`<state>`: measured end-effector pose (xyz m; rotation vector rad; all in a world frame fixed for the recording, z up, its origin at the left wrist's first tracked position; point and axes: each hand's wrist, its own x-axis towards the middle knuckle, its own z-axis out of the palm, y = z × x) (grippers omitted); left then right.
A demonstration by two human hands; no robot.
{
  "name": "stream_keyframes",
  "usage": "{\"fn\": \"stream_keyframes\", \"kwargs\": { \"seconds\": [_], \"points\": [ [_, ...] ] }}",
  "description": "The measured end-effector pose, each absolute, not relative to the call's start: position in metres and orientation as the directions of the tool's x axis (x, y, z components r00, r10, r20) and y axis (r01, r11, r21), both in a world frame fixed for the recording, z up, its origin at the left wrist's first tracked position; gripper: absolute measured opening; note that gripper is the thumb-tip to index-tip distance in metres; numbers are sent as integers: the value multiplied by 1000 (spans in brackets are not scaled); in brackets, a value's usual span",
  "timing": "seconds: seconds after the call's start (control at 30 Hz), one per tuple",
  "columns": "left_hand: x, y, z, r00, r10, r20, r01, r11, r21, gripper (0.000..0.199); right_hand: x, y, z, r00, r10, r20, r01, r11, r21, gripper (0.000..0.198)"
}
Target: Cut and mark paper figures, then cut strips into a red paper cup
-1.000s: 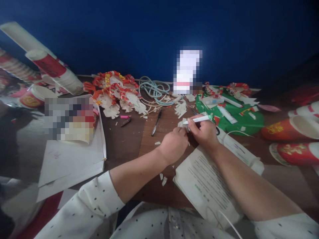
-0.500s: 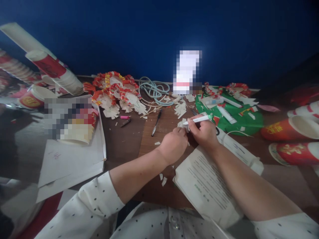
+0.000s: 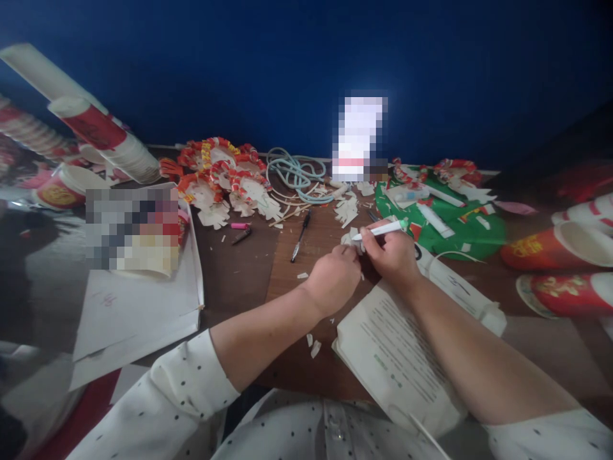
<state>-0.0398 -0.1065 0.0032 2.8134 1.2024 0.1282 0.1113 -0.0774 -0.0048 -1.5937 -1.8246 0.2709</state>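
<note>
In the head view my right hand (image 3: 395,255) is closed around a white pen with a green end (image 3: 383,230), its tip pointing left. The tip reaches a small pale paper piece (image 3: 353,237) at the fingers of my left hand (image 3: 338,278). That hand is closed and pins or pinches the paper; its fingertips are partly hidden. A black pen (image 3: 301,237) lies on the table to the left of both hands. Under my right forearm rests a white printed packet (image 3: 387,345).
Red-and-white paper cup crafts (image 3: 225,172) and a pale blue cord (image 3: 297,172) lie along the back. A green sheet (image 3: 479,236) with tubes is at right. Cups (image 3: 565,294) lie on the right edge, stacked cups (image 3: 105,137) lean at left. White paper (image 3: 143,313) lies left.
Almost nothing differs. Both hands keep their places, and the pen tilts very slightly.
</note>
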Motion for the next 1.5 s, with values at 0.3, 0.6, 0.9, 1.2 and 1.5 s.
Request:
{"fn": "stream_keyframes", "kwargs": {
  "seconds": [0.3,0.6,0.9,1.2,1.5],
  "points": [
    [-40,-106,3,689,723,39,717,-689,111,26,111,-77,-4,-12,931,364,793,231,-564,28],
    [-40,-107,4,694,720,25,715,-692,100,27,111,-78,-4,-6,933,360,791,224,-569,28],
    [-40,-107,2,692,721,37,716,-691,100,27,111,-77,-6,-8,929,371,797,230,-559,28],
    [-40,-107,6,693,721,25,717,-692,80,26,115,-78,-5,66,837,543,810,272,-519,22],
    [-41,-106,4,686,725,62,718,-688,106,25,119,-77,-4,104,839,534,839,215,-501,21]
  ]
}}
